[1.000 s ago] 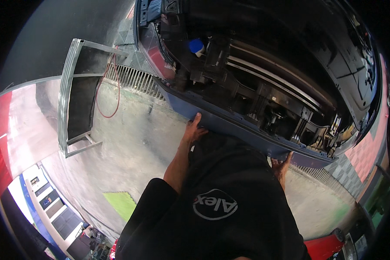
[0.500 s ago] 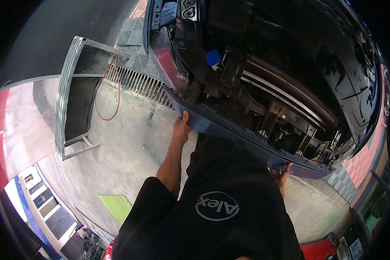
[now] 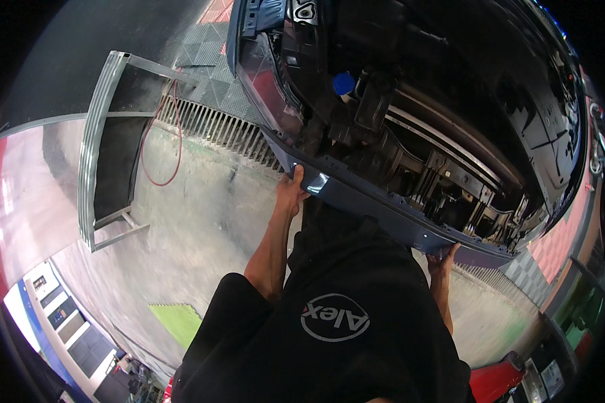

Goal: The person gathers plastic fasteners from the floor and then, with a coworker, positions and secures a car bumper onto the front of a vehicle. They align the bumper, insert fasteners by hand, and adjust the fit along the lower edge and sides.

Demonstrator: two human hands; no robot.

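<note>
A long dark blue front bumper cover [image 3: 376,216] runs across the nose of a car, in front of the exposed engine bay. My left hand [image 3: 291,193] is closed on the bumper's left part, its thumb on the outer face and the other fingers partly hidden beneath. Towards the other end, my right hand [image 3: 442,260] grips the lower edge, with most of its fingers out of sight under the bumper. A clear headlamp [image 3: 270,91] sits just above the bumper's left end. Whether the bumper is fastened to the car cannot be seen.
Behind the bumper are a blue-capped reservoir [image 3: 343,83] and metal crossbars [image 3: 444,146]. A metal frame with a dark panel [image 3: 99,154] stands on the left, beside a red hose [image 3: 179,151]. A floor grate [image 3: 212,124] runs under the car's front. A green mat [image 3: 176,324] lies lower left.
The view has shifted slightly, so car and bumper appear a little further right. Both hands keep their hold, and more of my right forearm shows.
</note>
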